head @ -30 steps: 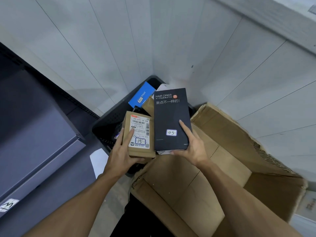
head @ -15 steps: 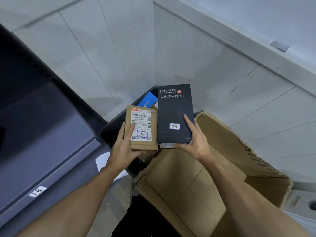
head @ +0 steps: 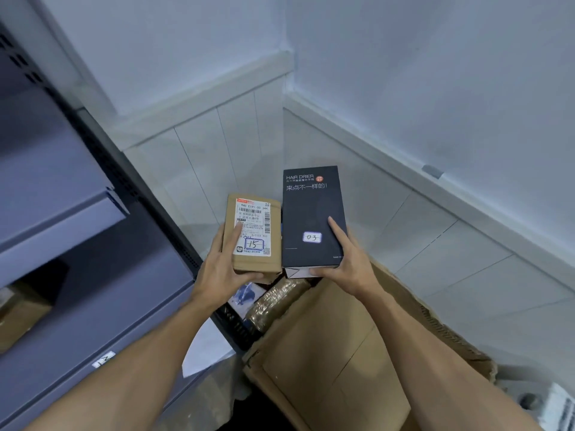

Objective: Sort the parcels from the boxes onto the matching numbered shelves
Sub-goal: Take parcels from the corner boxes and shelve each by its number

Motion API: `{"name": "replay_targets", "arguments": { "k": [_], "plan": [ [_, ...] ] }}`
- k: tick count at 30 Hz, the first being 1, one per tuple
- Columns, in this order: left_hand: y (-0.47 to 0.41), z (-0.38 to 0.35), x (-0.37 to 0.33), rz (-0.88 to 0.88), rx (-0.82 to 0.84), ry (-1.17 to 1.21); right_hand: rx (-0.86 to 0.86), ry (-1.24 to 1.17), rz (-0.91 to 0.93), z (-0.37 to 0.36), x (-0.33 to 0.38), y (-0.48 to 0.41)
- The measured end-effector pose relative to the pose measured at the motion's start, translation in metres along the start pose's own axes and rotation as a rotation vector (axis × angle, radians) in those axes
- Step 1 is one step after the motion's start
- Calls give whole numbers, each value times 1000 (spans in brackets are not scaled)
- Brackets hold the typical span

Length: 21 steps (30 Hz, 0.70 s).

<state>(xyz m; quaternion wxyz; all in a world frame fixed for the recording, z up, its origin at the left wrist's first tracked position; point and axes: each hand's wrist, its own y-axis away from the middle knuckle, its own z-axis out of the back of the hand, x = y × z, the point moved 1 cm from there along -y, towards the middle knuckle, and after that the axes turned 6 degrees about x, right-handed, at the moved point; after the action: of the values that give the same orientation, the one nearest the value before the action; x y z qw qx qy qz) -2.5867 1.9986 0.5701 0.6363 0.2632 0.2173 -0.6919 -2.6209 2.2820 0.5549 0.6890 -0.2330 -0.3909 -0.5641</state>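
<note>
My left hand (head: 222, 272) grips a small brown cardboard parcel (head: 253, 234) whose white shipping label carries the handwritten number 15. My right hand (head: 345, 262) grips a black hair drier box (head: 311, 213) with a white sticker marked 03. Both parcels are held upright side by side, touching, in front of the wall corner. Below them sits a black crate (head: 239, 328) with a tape-wrapped brown parcel (head: 277, 301) and a blue-and-white packet (head: 244, 293) in it. The grey metal shelving (head: 62, 219) stands to the left, with a number tag (head: 104, 359) on a lower shelf edge.
A large open cardboard box (head: 326, 353) with torn flaps lies under my right forearm. A brown parcel (head: 21, 312) rests on a lower shelf at far left. A white sheet (head: 205, 349) lies on the floor by the crate. A white item (head: 557, 409) sits at bottom right.
Both hands have raised the two parcels up out of the crate area, and my view has tilted upward, showing more wall and more of the shelving at left.
</note>
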Motion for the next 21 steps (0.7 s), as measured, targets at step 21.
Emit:
{"name": "replay_targets", "arguments": {
  "k": [21],
  "plan": [
    [-11,71,-78,-27,-36,-56,-51,9,146,87,80,11]
  ]
}}
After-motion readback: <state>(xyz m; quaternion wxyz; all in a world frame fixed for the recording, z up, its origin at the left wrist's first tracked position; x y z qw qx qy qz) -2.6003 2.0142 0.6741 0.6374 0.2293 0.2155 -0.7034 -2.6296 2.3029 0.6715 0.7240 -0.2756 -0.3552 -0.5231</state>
